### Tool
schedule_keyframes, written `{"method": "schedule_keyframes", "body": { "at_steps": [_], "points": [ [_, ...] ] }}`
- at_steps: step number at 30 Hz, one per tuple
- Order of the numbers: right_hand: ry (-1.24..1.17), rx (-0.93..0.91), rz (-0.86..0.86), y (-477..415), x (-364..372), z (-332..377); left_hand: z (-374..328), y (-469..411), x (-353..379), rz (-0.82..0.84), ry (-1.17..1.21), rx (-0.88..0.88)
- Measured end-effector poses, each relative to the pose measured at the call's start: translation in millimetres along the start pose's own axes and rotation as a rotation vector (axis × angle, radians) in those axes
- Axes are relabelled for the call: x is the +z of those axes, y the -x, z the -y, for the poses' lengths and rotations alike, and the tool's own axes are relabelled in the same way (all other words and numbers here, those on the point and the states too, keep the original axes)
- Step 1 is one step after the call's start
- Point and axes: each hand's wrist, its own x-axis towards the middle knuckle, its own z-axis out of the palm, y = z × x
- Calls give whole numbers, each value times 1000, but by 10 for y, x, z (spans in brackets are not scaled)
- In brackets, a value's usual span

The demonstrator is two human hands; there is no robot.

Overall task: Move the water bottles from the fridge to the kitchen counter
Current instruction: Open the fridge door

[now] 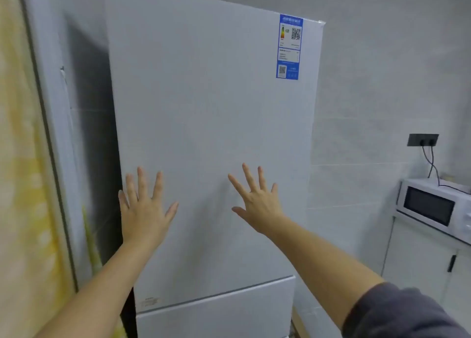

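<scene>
Head view: left hand (145,210) and right hand (257,205) perhaps touch closed white fridge (204,95).

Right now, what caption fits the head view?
Left hand and right hand, open, before closed fridge door; microwave at right.

A white microwave (433,205) with a dark window stands at the right edge on a white cabinet (418,256), whose door carries a short dark handle (451,262). Above it a dark socket (423,139) is fixed to the grey tiled wall (369,108), and two black cables (430,164) drop from it towards the microwave's top (where they end is unclear). Along the left edge hangs a blurred yellow patterned curtain (23,184), beside a pale upright frame (51,133)
</scene>
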Motion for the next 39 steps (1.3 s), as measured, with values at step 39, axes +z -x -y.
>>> {"method": "schedule_keyframes", "body": {
  "at_steps": [39],
  "points": [
    [-456, -26, 141, 723, -172, 231, 269, 483, -1078, -73, 627, -98]
  ]
}}
